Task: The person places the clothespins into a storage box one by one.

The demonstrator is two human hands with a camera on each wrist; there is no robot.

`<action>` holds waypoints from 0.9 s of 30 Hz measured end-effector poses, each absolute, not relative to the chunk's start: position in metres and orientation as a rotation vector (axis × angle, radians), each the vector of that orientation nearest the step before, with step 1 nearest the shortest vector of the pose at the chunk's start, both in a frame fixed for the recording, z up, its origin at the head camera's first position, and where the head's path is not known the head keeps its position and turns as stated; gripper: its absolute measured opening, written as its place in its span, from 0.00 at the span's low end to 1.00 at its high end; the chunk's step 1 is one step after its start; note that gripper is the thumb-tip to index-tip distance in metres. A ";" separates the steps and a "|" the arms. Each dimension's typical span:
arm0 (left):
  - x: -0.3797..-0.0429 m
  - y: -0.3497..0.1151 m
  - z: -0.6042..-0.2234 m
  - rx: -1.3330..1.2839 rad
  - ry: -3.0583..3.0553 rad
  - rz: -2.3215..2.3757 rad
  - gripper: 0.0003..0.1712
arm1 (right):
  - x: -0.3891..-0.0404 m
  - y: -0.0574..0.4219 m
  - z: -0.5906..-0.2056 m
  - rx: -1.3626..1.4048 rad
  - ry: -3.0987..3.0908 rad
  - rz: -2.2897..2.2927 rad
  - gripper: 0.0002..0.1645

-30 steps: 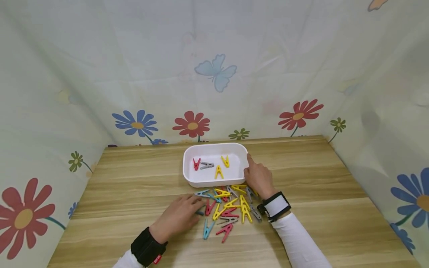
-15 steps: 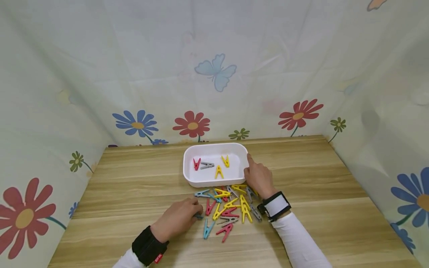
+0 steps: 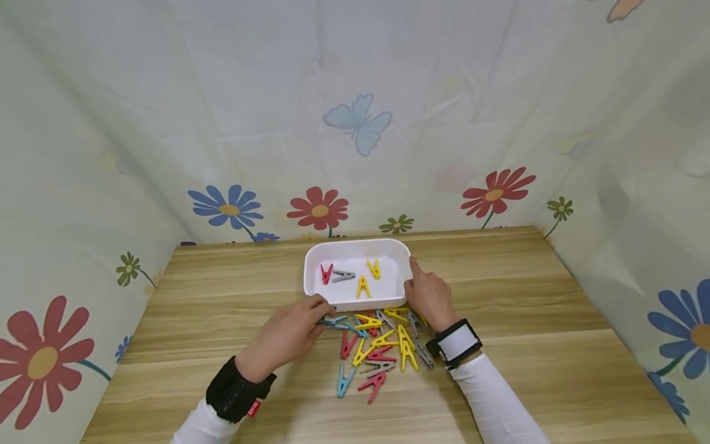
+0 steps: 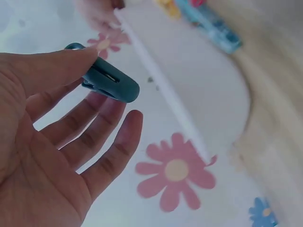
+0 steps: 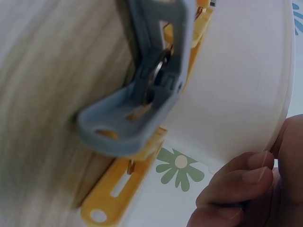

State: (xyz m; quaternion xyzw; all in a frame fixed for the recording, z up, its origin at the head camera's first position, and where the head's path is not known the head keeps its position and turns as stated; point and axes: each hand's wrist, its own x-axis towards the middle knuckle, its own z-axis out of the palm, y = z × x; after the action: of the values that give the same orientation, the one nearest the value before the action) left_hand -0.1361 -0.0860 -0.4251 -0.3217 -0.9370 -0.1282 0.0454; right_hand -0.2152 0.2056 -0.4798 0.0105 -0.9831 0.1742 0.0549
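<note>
My left hand (image 3: pixel 288 333) is near the front left corner of a white plastic tray (image 3: pixel 312 295), pinching a dark teal clothespin (image 4: pixel 113 82) between thumb and fingers. In the left wrist view the clothespin hangs clear beside the tray wall. My right hand (image 3: pixel 431 297) holds the tray's right end, its index finger along the rim and the other fingers curled against the outer wall. Inside the tray lie a red clothespin (image 3: pixel 326 274), a grey clothespin (image 3: pixel 344 275) and two yellow clothespins (image 3: pixel 363 287).
Several loose clothespins in yellow, red, blue and grey lie piled on the wooden table (image 3: pixel 527 345) in front of the tray. A blue clothespin (image 3: pixel 345 380) lies at the pile's near left. A flowered curtain (image 3: pixel 249 154) surrounds the table's back and sides.
My left hand has picked up the dark teal clothespin from the left side of the pile and moved it forward to the tray's front edge. My right hand stays at the tray.
</note>
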 end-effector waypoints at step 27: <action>-0.183 -0.040 -0.368 -0.965 -2.564 -0.459 0.28 | -0.215 0.206 -0.484 0.046 -2.923 0.505 0.35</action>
State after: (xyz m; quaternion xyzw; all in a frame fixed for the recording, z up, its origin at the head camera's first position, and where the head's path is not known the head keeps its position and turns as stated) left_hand -0.1834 -0.0399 -0.3677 -0.3417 -0.9078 -0.1624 0.1809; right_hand -0.2147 0.2058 -0.4845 0.0155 -0.9815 0.1695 0.0875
